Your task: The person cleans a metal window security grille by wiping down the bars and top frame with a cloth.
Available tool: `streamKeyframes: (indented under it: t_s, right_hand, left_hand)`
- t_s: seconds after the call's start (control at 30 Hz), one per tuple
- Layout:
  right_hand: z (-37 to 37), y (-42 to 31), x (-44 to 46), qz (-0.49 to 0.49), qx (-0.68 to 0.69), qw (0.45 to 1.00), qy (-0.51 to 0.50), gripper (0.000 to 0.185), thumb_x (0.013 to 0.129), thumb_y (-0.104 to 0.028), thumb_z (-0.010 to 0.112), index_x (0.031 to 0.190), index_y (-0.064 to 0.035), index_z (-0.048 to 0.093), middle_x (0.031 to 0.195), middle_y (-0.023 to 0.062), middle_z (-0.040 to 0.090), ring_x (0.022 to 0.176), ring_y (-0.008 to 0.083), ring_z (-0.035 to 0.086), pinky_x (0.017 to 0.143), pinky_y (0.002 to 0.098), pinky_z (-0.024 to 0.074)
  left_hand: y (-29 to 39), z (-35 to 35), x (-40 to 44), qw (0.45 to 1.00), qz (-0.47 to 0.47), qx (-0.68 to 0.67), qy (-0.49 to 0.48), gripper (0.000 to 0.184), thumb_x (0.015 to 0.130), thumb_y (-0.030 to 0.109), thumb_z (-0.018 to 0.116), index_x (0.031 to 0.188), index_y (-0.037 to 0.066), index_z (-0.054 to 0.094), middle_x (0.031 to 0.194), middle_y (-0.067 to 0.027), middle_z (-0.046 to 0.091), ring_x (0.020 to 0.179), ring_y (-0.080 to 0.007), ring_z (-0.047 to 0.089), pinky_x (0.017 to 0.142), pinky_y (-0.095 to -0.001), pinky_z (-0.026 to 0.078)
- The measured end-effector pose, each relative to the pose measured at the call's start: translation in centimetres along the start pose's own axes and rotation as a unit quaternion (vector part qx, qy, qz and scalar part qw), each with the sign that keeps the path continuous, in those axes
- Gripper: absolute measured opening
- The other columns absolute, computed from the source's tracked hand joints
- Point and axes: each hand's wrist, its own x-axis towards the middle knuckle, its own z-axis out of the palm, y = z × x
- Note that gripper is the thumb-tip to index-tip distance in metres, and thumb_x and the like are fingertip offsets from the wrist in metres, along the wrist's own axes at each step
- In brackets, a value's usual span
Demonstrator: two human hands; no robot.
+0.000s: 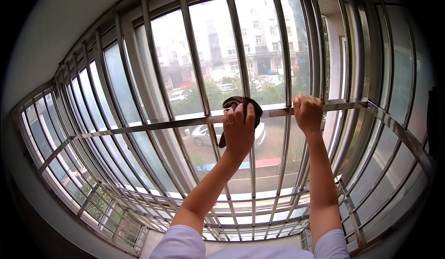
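Observation:
A dark brown cloth (257,113) is bunched under the fingers of my left hand (240,127). That hand is closed on the cloth, which is pressed where a vertical bar (240,41) meets the horizontal metal crossbar (185,123). One end of the cloth hangs below the crossbar, left of my wrist. To the right, my right hand (307,115) is curled in a fist around the same crossbar, beside another upright bar. My fingers partly cover both the cloth and the crossbar.
A cage of steel bars wraps the window on the left, front and right. Behind it are glass panes (171,46) and a side crossbar (401,136). Outside stand a parked car (201,134), green bushes and a pale building (222,36).

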Motion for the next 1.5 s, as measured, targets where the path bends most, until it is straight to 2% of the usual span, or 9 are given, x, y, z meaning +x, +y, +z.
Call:
streamKeyframes:
  t_s: [0.13,0.2,0.5,0.63,0.7,0.93,1.1,1.33,1.5]
  right_hand:
    - [-0.1,-0.3,-0.1,0.005,0.009,1.0,0.015,0.022,0.086,-0.021,0.05,0.074,-0.0071,0.062,0.073,0.0099,0.063,0.075,0.0291,0.06,0.079,0.0413,0.0411]
    - [-0.1,-0.3,0.1,0.008,0.011,1.0,0.01,0.021,0.086,-0.02,0.05,0.074,-0.0071,0.061,0.074,0.0099,0.063,0.075,0.0293,0.06,0.079,0.0414,0.0407]
    - [-0.5,-0.3,-0.1,-0.008,0.023,1.0,0.019,0.021,0.086,-0.02,0.049,0.074,-0.0063,0.059,0.071,0.0113,0.06,0.074,0.0304,0.058,0.077,0.0421,0.0402]
    - [-0.3,-0.1,-0.1,-0.011,0.026,0.999,0.025,0.021,0.086,-0.02,0.049,0.073,-0.0064,0.059,0.071,0.0116,0.06,0.073,0.0307,0.058,0.077,0.0423,0.0402]
    - [-0.3,0.1,-0.1,-0.017,0.033,0.999,0.029,0.021,0.086,-0.02,0.049,0.073,-0.0067,0.059,0.07,0.0117,0.059,0.073,0.031,0.057,0.077,0.0424,0.0403]
    - [-0.6,0.1,0.0,-0.021,0.041,0.999,0.014,0.021,0.086,-0.021,0.049,0.072,-0.0077,0.058,0.07,0.0103,0.059,0.074,0.0293,0.058,0.078,0.0425,0.0401]
    - [-0.8,-0.1,0.1,-0.016,0.052,0.998,0.016,0.019,0.084,-0.019,0.05,0.071,-0.0073,0.058,0.069,0.0103,0.059,0.073,0.029,0.058,0.078,0.0425,0.0402]
    - [-0.5,-0.4,0.1,-0.009,0.038,0.999,0.031,0.018,0.082,-0.018,0.052,0.071,-0.0065,0.06,0.07,0.0107,0.061,0.073,0.0291,0.058,0.079,0.0427,0.0403]
    - [-0.3,-0.3,-0.2,-0.002,0.038,0.999,0.03,0.017,0.081,-0.019,0.054,0.071,-0.0069,0.06,0.071,0.0106,0.061,0.076,0.0291,0.059,0.081,0.0427,0.0402]
  left_hand:
    - [1.0,0.4,1.4,0.999,0.01,0.008,0.045,0.05,0.077,0.013,0.067,0.125,0.01,0.05,0.118,-0.021,0.047,0.103,-0.04,0.051,0.092,-0.051,0.042]
    - [1.1,1.6,3.9,0.982,-0.148,-0.109,-0.031,0.04,0.079,0.012,0.067,0.115,0.007,0.05,0.11,-0.0207,0.048,0.098,-0.0422,0.054,0.083,-0.0492,0.047]
    - [-1.6,3.1,10.8,0.988,-0.099,-0.103,0.051,0.035,0.082,0.008,0.066,0.111,0.004,0.047,0.099,-0.0211,0.047,0.09,-0.0432,0.054,0.076,-0.0516,0.047]
    - [-4.7,2.3,21.0,0.991,-0.093,-0.044,0.089,0.032,0.089,0.021,0.061,0.112,0.003,0.048,0.1,-0.0222,0.05,0.091,-0.0414,0.058,0.074,-0.0486,0.052]
    - [-5.5,1.1,26.3,0.991,-0.117,-0.019,0.058,0.038,0.082,0.014,0.066,0.11,0.001,0.045,0.1,-0.0227,0.052,0.092,-0.0388,0.058,0.078,-0.0457,0.053]
    - [-12.1,5.7,38.2,0.979,-0.081,0.034,0.185,0.063,0.091,0.039,0.053,0.12,-0.014,0.037,0.104,-0.0308,0.061,0.096,-0.0402,0.063,0.077,-0.0438,0.054]
    - [-9.1,1.8,37.9,0.962,-0.248,-0.062,0.096,0.06,0.092,0.042,0.049,0.119,-0.007,0.028,0.097,-0.0306,0.064,0.094,-0.0412,0.065,0.083,-0.0465,0.051]
    - [-9.2,1.4,36.2,0.956,-0.234,-0.065,0.164,0.053,0.094,0.043,0.044,0.116,-0.004,0.036,0.089,-0.0276,0.066,0.086,-0.0427,0.066,0.078,-0.0485,0.052]
    - [-7.0,0.6,30.5,0.967,-0.244,-0.061,0.05,0.043,0.096,0.039,0.042,0.108,-0.002,0.039,0.085,-0.0253,0.067,0.08,-0.0418,0.066,0.07,-0.05,0.052]
